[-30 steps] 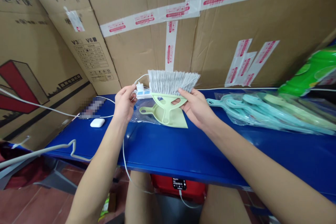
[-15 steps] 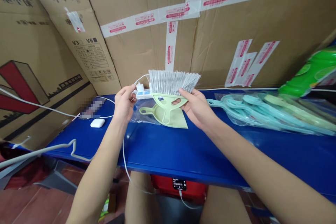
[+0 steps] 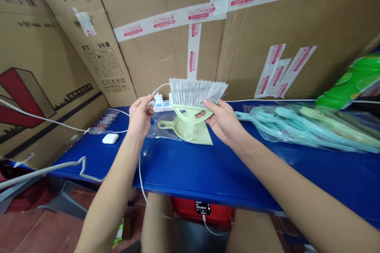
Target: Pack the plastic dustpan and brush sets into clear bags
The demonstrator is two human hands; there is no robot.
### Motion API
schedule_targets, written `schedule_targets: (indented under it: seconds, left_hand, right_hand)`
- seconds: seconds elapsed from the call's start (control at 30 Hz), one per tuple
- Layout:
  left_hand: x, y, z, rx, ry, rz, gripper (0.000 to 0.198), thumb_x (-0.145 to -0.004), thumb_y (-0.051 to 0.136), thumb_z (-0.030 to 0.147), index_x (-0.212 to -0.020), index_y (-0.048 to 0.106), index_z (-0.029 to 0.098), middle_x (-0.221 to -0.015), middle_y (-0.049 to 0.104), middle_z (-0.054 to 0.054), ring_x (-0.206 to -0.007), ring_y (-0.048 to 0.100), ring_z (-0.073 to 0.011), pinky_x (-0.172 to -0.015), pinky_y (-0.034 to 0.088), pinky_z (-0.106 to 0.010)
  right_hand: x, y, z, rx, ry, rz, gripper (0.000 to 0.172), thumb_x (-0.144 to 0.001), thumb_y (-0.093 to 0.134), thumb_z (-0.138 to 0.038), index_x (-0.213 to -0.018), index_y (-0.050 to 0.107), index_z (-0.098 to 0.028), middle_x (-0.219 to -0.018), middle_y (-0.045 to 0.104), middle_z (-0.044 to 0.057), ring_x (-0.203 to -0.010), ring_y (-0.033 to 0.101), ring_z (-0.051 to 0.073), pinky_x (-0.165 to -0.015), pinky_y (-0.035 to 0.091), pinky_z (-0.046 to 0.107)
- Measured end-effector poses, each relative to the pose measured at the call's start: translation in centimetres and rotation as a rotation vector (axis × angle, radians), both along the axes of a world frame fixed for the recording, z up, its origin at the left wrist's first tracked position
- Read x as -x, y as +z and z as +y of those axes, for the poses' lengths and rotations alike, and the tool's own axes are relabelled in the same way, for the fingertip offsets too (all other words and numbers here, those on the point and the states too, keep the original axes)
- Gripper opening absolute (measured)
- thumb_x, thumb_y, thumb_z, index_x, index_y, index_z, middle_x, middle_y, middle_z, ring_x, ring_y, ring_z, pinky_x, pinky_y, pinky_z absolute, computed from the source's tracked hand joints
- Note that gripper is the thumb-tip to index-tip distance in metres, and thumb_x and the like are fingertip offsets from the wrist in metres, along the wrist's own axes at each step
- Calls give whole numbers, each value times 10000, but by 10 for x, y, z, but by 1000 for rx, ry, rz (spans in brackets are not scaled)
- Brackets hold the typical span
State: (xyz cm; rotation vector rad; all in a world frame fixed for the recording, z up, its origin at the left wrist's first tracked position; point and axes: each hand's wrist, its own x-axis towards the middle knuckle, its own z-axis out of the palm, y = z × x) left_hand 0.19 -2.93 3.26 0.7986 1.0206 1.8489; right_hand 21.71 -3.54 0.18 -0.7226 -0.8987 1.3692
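My right hand (image 3: 221,120) grips a small hand broom (image 3: 192,112) by the right side of its light green head, with the thumb over the grey bristles. The bristles point up and the short handle points down. Behind and below the broom, a matching light green dustpan (image 3: 200,134) lies on the blue table (image 3: 184,170), partly covered by the broom in this view. My left hand (image 3: 141,116) is left of the broom, apart from it, fingers curled and pinched near a white power strip (image 3: 162,105). Whatever may be between those fingertips is hidden.
Bagged turquoise and green dustpan sets (image 3: 297,126) lie at the right, before a green bottle (image 3: 350,81). A white earphone case (image 3: 110,138) sits at the left. Cardboard boxes (image 3: 160,55) wall off the back. A white cable (image 3: 141,174) hangs over the table's front edge.
The broom and my right hand have shifted very slightly to the right. My left hand holds almost the same pose.
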Motion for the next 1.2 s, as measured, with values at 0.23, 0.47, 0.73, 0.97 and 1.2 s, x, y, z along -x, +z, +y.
schedule_targets:
  seconds: [0.23,0.47,0.73,0.97,1.2]
  left_hand:
    - [3,-2,2,3,21,-7,228,-661,883,192,-654,655,184,-684,649,15,-520,456,-28,-489,362,-181]
    - [8,-7,4,-16,-122,179,374,-694,900,458,-757,676,164,-800,710,-9,-524,502,-16,-484,379,-158]
    - [-11,-22,-8,106,-704,698,645,-701,918,588,-1115,695,146,-977,784,-93,-775,769,-155,-633,576,-214]
    - [-19,-27,-7,77,-622,589,465,-835,804,556,-1011,623,164,-1002,812,-91,-675,760,-110,-559,553,-154]
    - [-15,-24,-5,33,-540,537,564,-762,843,642,-958,610,167,-885,808,-62,-610,742,-105,-510,531,-136]
  right_hand:
    - [-1,-1,1,-13,-1,-18,359,-787,889,-337,-1060,705,-194,-1135,764,66,-901,690,148,-808,598,319]
    - [2,1,0,21,-21,23,305,-783,877,-272,-1018,706,-183,-1100,782,49,-798,668,105,-705,576,256]
    - [1,-8,3,-60,26,-26,458,-727,940,-434,-1043,704,-200,-1077,781,67,-940,748,204,-845,644,379]
    - [3,-8,4,-55,40,-16,579,-627,986,-500,-1028,692,-204,-1045,788,59,-912,752,206,-825,647,387]
    - [4,-3,1,-53,53,-30,619,-559,1012,-515,-988,683,-213,-994,793,27,-810,740,167,-821,662,371]
